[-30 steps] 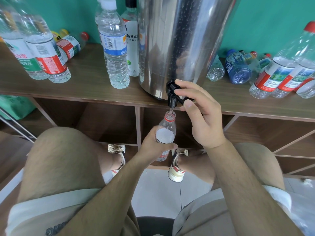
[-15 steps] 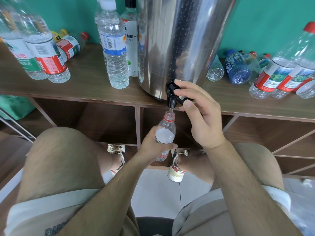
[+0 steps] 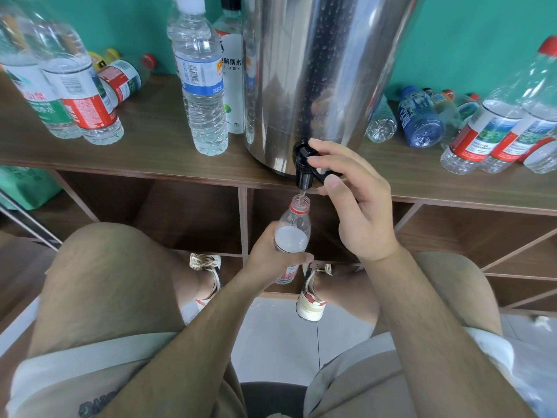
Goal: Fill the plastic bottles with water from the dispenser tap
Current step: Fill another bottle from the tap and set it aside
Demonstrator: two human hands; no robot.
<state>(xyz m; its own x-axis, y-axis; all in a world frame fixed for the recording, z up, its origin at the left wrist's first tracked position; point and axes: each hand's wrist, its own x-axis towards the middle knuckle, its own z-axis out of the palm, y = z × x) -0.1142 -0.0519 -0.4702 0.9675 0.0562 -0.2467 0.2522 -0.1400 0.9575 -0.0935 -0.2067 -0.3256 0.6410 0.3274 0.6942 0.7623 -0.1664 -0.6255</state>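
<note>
- While a thin stream of water runs from the black tap (image 3: 304, 167) into it, the small bottle (image 3: 294, 227) stands upright just under the spout, below the front edge of the worktop (image 3: 144, 146), seen from the head view.
- The left hand (image 3: 271, 254) is wrapped round the small bottle's lower half. The right hand (image 3: 358, 206) pinches the tap's lever between curled fingers and thumb.
- The worktop is dark brown wood grain and carries the steel dispenser (image 3: 316, 70), whose base sits at the front edge.
- Left of the dispenser stand a blue-labelled bottle (image 3: 202, 86) and a white-labelled one (image 3: 232, 86). Further left are two red- and green-labelled bottles (image 3: 69, 95), with a lying bottle (image 3: 123, 76) behind them.
- Right of the dispenser lie a blue bottle (image 3: 419, 116) and several clear red-labelled bottles (image 3: 488, 128).
- Behind everything is a teal wall (image 3: 467, 31).
- Under the worktop are open wooden compartments (image 3: 193, 215).
- The floor (image 3: 277, 336) is pale tile, and the person's shoes (image 3: 313, 291) rest on it.
</note>
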